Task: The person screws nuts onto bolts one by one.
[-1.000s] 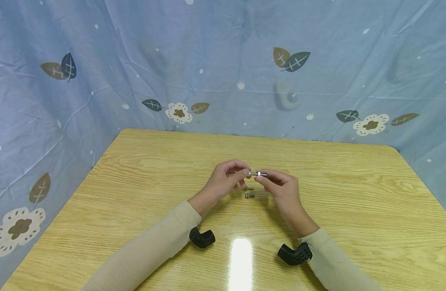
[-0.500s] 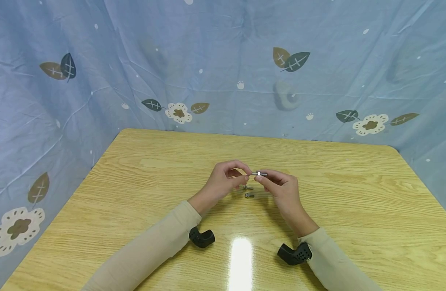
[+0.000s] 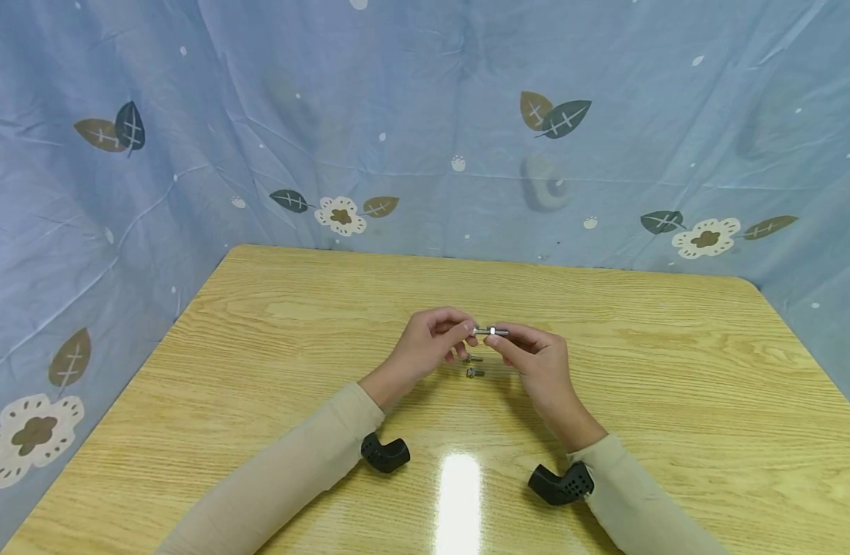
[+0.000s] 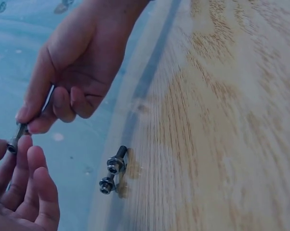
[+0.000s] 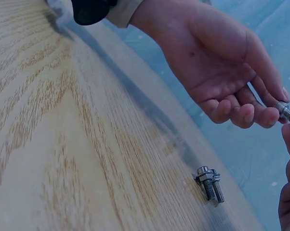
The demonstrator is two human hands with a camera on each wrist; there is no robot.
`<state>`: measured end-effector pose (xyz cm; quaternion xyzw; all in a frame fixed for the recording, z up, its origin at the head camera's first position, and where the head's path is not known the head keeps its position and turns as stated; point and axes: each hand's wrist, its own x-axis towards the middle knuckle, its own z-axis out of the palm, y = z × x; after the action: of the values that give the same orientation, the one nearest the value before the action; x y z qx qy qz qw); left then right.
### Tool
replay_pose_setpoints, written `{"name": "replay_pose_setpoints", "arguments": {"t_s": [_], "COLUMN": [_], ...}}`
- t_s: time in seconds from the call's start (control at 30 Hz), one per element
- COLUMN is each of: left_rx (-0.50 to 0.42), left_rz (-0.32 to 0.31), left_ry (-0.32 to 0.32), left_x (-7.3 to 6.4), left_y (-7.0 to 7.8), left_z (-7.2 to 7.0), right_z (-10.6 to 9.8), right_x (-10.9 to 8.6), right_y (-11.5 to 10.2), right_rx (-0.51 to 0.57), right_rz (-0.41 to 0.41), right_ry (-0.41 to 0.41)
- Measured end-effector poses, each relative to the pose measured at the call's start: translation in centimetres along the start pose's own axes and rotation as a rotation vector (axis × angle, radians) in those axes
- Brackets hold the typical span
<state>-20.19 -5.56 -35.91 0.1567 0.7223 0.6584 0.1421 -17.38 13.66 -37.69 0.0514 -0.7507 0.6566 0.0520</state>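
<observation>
A silver bolt (image 3: 483, 331) with a hex nut (image 3: 492, 331) along its shank is held level above the table between both hands. My left hand (image 3: 428, 343) pinches its head end between thumb and fingers; the socket in the bolt's head shows in the left wrist view. My right hand (image 3: 541, 366) pinches the bolt near the nut, its thumb in front and a finger behind. Under the hands, two more bolts lie side by side, a far bolt (image 3: 474, 358) and a near bolt (image 3: 476, 373). Each carries a collar-like piece below its head; heads point left.
The wood-grain table (image 3: 314, 308) reaches back to a blue patterned curtain (image 3: 425, 116). A black wrist mount (image 3: 386, 453) sits at the left sleeve and another black mount (image 3: 562, 484) at the right. A light glare (image 3: 459, 501) lies on the table's near part.
My left thumb slipped down off the bolt's head end half a second ago and has come back up onto it. The right hand and the two lying bolts stay in place.
</observation>
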Motion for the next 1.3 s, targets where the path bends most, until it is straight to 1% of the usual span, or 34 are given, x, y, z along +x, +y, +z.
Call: {"name": "replay_pose_setpoints", "arguments": {"t_s": [0.17, 0.33, 0.4, 0.57, 0.63, 0.73, 0.87, 0.97, 1.03, 1.2, 1.3], "left_rx": [0.01, 0.022, 0.02, 0.004, 0.002, 0.003, 0.018, 0.023, 0.022, 0.013, 0.0], "left_rz": [0.02, 0.056, 0.049, -0.012, -0.021, -0.004, 0.043, 0.054, 0.043, -0.007, -0.019], "left_ry": [0.013, -0.005, -0.004, 0.002, 0.002, -0.001, -0.008, -0.014, -0.017, -0.013, -0.012], "left_x": [-0.08, -0.14, -0.12, -0.06, -0.06, -0.12, -0.28, -0.27, -0.23, -0.12, -0.14], "left_y": [0.06, 0.1, 0.16, 0.47, 0.49, 0.48, 0.51, 0.41, 0.36, 0.36, 0.37], "left_z": [-0.02, -0.12, -0.08, 0.09, 0.11, 0.1, 0.09, 0.07, 0.08, 0.14, 0.13], "right_z": [-0.01, -0.05, -0.05, -0.02, -0.01, -0.01, -0.02, -0.01, 0.0, 0.04, 0.06], "right_x": [0.0, 0.03, 0.04, 0.1, 0.11, 0.14, 0.15, 0.14, 0.13, 0.12, 0.1], "right_y": [-0.09, -0.14, -0.15, -0.14, -0.15, -0.18, -0.2, -0.21, -0.22, -0.2, -0.19], "right_rx": [-0.01, -0.019, -0.017, -0.002, 0.002, 0.002, -0.002, 0.0, 0.004, 0.013, 0.014], "right_rz": [0.009, 0.014, 0.014, 0.007, 0.006, 0.005, 0.012, 0.014, 0.014, 0.01, 0.01], "right_ry": [-0.004, -0.004, -0.004, -0.002, -0.003, -0.005, -0.007, -0.007, -0.007, -0.005, -0.005]}}
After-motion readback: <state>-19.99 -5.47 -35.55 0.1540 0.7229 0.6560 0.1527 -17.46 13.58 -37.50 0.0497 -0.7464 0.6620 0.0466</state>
